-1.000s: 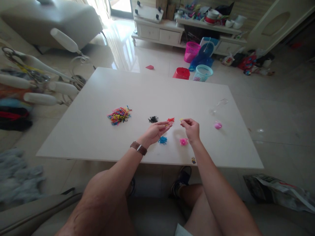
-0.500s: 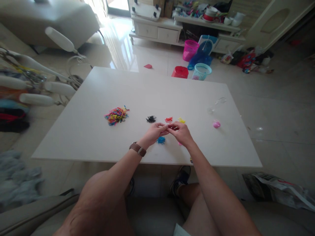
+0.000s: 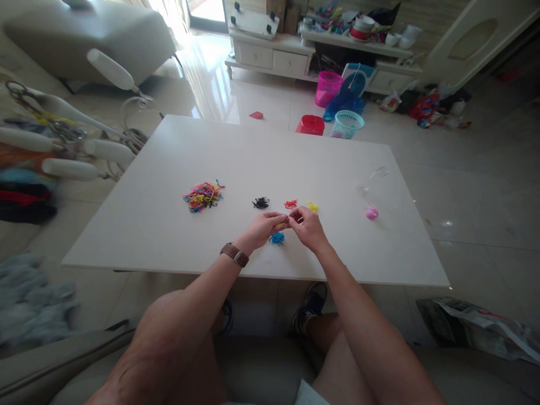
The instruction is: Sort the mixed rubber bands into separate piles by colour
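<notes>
My left hand (image 3: 264, 226) and right hand (image 3: 307, 226) meet fingertip to fingertip above the blue bands (image 3: 277, 238), pinching something too small to tell.

A single view is given, taken from a camera worn on the head and directed forward and down. The white counter (image 3: 253, 163) is seen from above at close range, with the hands (image 3: 289, 225) near the middle of the frame. The knees are caught at the bottom edge, the floor and far furniture at the top.
</notes>
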A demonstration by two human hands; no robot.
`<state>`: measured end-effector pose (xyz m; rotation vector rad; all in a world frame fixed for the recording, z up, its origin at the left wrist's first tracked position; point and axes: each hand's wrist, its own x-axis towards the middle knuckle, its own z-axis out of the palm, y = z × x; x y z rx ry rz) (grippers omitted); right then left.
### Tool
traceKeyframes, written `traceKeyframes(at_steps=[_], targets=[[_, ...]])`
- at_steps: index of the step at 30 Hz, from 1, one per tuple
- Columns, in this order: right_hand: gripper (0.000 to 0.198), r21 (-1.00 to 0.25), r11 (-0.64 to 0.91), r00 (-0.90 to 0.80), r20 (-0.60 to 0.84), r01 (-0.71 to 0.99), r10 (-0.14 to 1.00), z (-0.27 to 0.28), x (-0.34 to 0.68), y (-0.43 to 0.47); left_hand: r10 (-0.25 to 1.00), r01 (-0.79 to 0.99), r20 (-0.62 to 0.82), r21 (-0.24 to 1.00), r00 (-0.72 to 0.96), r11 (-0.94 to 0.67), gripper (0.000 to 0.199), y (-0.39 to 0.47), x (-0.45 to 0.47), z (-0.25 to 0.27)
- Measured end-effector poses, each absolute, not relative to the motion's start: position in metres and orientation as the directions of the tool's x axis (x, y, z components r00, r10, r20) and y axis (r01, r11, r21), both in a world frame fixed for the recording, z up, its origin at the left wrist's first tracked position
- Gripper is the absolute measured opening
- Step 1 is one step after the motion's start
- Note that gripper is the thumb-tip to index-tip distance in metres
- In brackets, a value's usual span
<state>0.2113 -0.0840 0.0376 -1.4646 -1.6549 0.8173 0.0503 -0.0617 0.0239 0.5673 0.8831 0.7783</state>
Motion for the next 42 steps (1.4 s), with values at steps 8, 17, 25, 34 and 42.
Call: traceKeyframes(at_steps=[8,17,25,34,42], targets=[[0.018,-0.867,0.107,0.033,0.140,0.487,0.990,0.036,0.212,-0.080,0.833,-0.440,-0.534,0.720,0.142,0.537,0.006,-0.038,0.038,0.016],[0.015,-0.859,0.112,0.031,0.147,0.499,0.989,0.036,0.221,-0.081,0.770,-0.647,-0.606,0.672,-0.201,0.360,0.013,-0.007,0.021,0.006],[0.009,-0.848,0.117,0.036,0.158,0.517,0.987,0.040,0.224,-0.083,0.726,-0.709,-0.683,0.550,-0.080,0.440,0.017,-0.012,0.027,0.023],[0.016,-0.814,0.191,-0.057,0.191,0.548,0.980,0.037,0.219,-0.082,0.758,-0.493,-0.475,0.577,0.447,0.652,0.032,-0.038,0.043,0.035],[0.012,-0.801,0.228,-0.128,0.189,0.553,0.974,0.030,0.219,-0.081,0.686,-0.345,-0.469,0.621,0.556,0.704,0.030,-0.045,0.049,0.036]])
